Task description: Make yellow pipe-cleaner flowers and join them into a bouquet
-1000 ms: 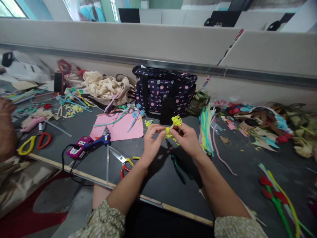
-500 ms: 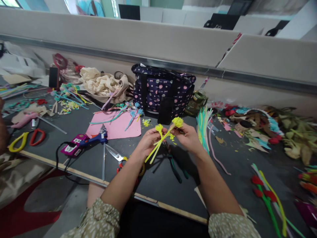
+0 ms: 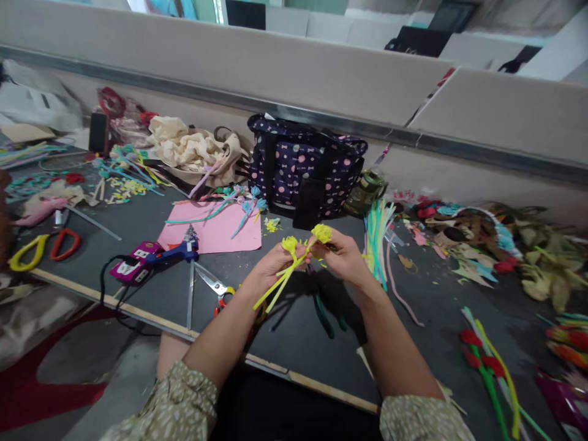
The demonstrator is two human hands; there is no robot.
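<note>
Both my hands are raised over the dark table [image 3: 285, 343] in front of me. My left hand [image 3: 271, 268] is closed on yellow pipe-cleaner flower stems [image 3: 281, 285] that slant down to the left, one yellow bloom [image 3: 290, 244] showing above its fingers. My right hand [image 3: 344, 258] pinches a second yellow bloom [image 3: 322, 233] on the same bunch. Green-handled pliers [image 3: 325, 312] lie on the table under my hands.
A dotted dark bag [image 3: 305, 168] stands behind. Pink paper [image 3: 215, 231], a blue glue gun [image 3: 172, 251], scissors [image 3: 215, 288] lie left. A bundle of coloured pipe cleaners [image 3: 379, 236] lies right, red flowers on green stems [image 3: 489, 361] nearer. Craft scraps crowd both sides.
The yellow bunch was a small tuft between my fingertips; now two blooms and long stems show, held lower and slanting left. The camera has shifted slightly.
</note>
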